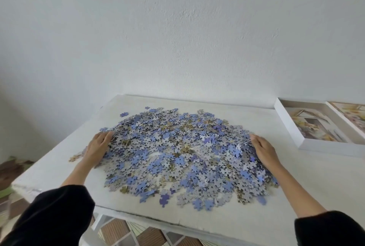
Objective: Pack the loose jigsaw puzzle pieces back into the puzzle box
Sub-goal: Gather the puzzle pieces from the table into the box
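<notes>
A wide heap of loose jigsaw pieces [181, 153], blue, grey and tan, covers the middle of the white table [306, 186]. My left hand [97, 147] rests flat against the heap's left edge, fingers together and touching the pieces. My right hand [263, 150] lies against the heap's right edge in the same way. Neither hand holds a piece. The open white puzzle box [292, 127] sits at the table's far right, with a pale printed picture inside it. Beside it, at the frame's edge, lies what looks like the box lid [353, 115].
A few stray tan pieces [76, 157] lie left of my left hand, near the table's left edge. One blue piece [124, 114] sits apart at the back left. A white wall stands behind the table. Patterned floor [126, 234] shows below the front edge.
</notes>
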The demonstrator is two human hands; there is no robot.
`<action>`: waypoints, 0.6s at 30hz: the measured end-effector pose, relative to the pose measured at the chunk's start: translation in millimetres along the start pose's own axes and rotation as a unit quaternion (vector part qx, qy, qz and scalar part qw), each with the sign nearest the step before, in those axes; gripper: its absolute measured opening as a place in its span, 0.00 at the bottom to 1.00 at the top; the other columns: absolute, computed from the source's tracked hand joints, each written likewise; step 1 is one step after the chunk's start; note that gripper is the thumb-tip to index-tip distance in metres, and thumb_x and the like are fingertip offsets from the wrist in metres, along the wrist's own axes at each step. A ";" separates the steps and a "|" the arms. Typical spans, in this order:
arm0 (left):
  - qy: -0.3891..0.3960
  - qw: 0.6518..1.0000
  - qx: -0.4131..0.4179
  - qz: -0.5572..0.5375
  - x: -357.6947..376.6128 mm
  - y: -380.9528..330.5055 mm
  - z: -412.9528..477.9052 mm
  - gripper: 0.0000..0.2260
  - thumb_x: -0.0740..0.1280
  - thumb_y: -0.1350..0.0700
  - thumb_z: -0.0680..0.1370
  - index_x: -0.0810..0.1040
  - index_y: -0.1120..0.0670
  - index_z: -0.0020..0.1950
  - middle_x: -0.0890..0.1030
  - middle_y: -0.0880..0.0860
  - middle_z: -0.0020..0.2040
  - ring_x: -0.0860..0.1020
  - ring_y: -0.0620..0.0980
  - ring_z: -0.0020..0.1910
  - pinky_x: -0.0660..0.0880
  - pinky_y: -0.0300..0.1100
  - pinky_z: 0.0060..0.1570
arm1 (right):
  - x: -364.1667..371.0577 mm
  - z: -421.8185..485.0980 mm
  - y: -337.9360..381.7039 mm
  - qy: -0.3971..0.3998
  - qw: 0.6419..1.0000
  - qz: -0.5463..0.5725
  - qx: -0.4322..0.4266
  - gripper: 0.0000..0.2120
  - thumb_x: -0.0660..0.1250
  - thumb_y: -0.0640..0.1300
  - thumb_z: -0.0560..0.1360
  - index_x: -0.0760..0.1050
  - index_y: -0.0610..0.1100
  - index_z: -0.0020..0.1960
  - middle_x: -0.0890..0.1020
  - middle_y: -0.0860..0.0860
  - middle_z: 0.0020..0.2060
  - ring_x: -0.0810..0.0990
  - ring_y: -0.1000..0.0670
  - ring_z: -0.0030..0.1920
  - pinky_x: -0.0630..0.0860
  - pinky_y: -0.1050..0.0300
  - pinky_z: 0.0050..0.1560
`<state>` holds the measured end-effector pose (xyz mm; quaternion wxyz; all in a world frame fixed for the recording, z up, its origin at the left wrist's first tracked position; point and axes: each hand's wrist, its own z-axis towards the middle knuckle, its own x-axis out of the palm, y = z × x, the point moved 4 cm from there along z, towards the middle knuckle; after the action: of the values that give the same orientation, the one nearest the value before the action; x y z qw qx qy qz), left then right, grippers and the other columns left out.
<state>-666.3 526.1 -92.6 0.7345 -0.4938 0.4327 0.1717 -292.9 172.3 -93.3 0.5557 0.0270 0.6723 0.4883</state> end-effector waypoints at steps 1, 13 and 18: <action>-0.010 1.000 -0.005 -0.024 -4.2 0.9 -1.5 0.22 0.50 0.49 0.83 0.64 0.60 0.72 0.66 0.61 0.71 0.63 0.59 0.70 0.60 0.55 0.68 | -4.6 -3.1 1.0 -0.004 0.999 0.035 0.002 0.21 0.52 0.50 0.80 0.64 0.43 0.70 0.68 0.46 0.69 0.64 0.45 0.70 0.60 0.50 0.68; -0.039 0.998 0.022 0.036 -10.4 20.9 -17.8 0.22 0.51 0.46 0.81 0.69 0.58 0.68 0.71 0.60 0.67 0.70 0.58 0.64 0.66 0.54 0.63 | 1.0 -18.2 -22.7 -0.053 0.996 -0.072 -0.022 0.25 0.51 0.59 0.78 0.68 0.47 0.68 0.69 0.47 0.68 0.63 0.45 0.70 0.63 0.43 0.68; -0.024 0.999 0.019 0.014 3.2 5.0 -15.1 0.23 0.52 0.46 0.81 0.66 0.58 0.70 0.69 0.60 0.69 0.69 0.59 0.66 0.66 0.56 0.63 | 3.4 -18.8 -18.8 -0.077 0.996 -0.049 -0.019 0.20 0.52 0.51 0.80 0.69 0.43 0.67 0.71 0.46 0.67 0.66 0.45 0.68 0.62 0.47 0.67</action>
<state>-674.9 514.6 -100.1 0.7517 -0.4692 0.4249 0.1850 -299.2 152.7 -110.5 0.6299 0.0212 0.6186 0.4691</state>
